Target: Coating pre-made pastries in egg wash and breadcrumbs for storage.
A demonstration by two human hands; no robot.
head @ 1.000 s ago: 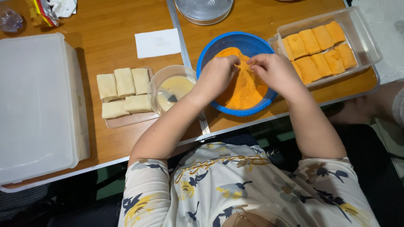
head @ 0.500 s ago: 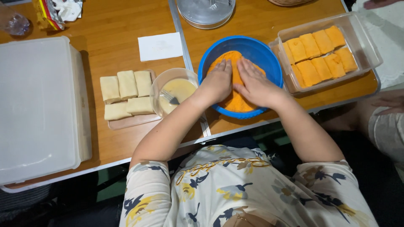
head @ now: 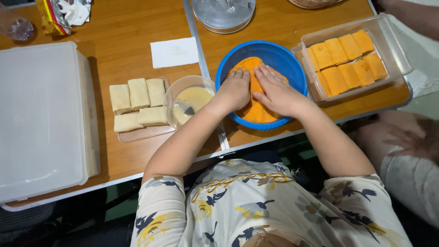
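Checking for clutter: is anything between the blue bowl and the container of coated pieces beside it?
Nothing visible. The blue bowl and the container sit side by side, almost touching. Both hands, left hand and right hand, press into the orange crumbs.

- Table (head: pixel 128 59), across the upper frame: wood-look top, smooth, slight sheen, with a metal strip at the centre seam.
- Blue bowl (head: pixel 283 57), upper centre: glossy plastic, holding orange crumbs (head: pixel 256 112), dry, grainy and matt.
- Clear tub (head: pixel 393 45), upper right: see-through plastic; coated pieces (head: pixel 347 61) look rough.
- Small clear bowl (head: pixel 176 89): transparent, with glossy yellow liquid.
- White box lid (head: pixel 43 119), left: matt frosted plastic.
- Pale rolls (head: pixel 137 93): smooth, soft, matt.
- Paper napkin (head: pixel 174 51): white, matt.
- Shirt (head: pixel 274 210): soft printed cloth.
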